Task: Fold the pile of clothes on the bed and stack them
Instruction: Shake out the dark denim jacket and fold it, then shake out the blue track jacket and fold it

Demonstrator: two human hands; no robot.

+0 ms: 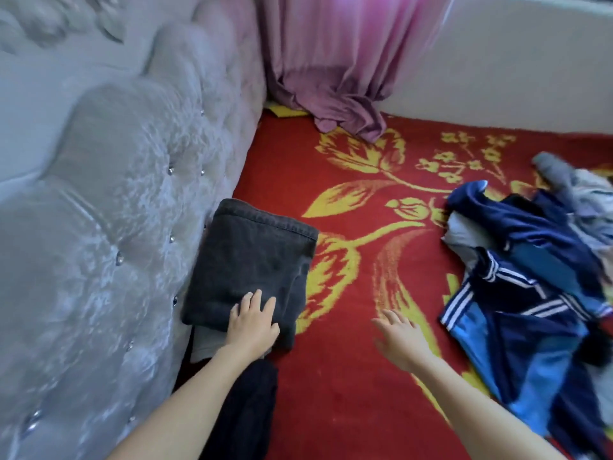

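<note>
From the head camera, the left hand (253, 322) lies flat, fingers straight and a little spread, and presses on the near edge of a folded dark grey garment (252, 260) that looks like denim, with a stitched hem along its far edge. That fold sits on top of a paler grey folded piece (205, 343), which peeks out at the near left corner. The stack's left edge touches the tufted grey headboard (116, 210). A black garment (248, 403) lies just beside the left forearm.

The right hand (401, 340) is open with its fingers extended, holds nothing and hangs above the red blanket (348, 376), which has a yellow flower pattern.

The unfolded pile of clothes (530, 277) lies at the right side of the bed, well apart from the stack. Its most visible piece is a navy and light blue sports top (517, 293) with parallel white stripes, the only marking that can be made out. A grey piece (557, 171) lies at the pile's far end.

A wide band of bare blanket runs between the stack and the pile. A pink curtain (338, 61) drapes onto the far edge of the bed beside a white wall (514, 61).
</note>
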